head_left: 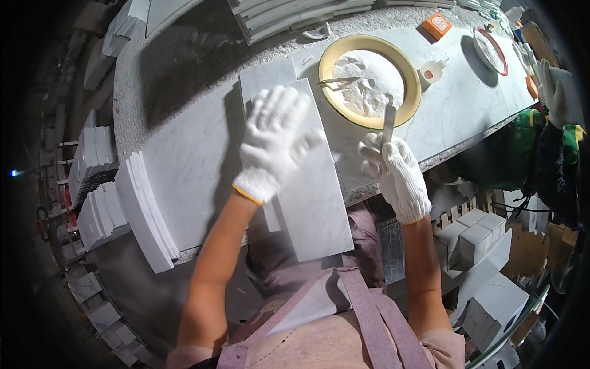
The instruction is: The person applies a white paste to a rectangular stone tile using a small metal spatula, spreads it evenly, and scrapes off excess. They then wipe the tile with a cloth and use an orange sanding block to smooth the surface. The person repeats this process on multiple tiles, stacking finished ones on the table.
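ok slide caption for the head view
Gloved left hand spread over a white slab, right hand holding a flat grey blade by a yellow bowl of powder.

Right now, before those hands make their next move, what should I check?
1. Left hand and right hand gloved: ok.
2. Blade held: ok, in the right hand.
3. Top slab fully on the table: not ok, its near end juts past the edge.
4. Left hand pressing down: cannot tell, it is blurred over the top slab.
5. Bowl close by: ok, just beyond the right hand, with white stuff inside.
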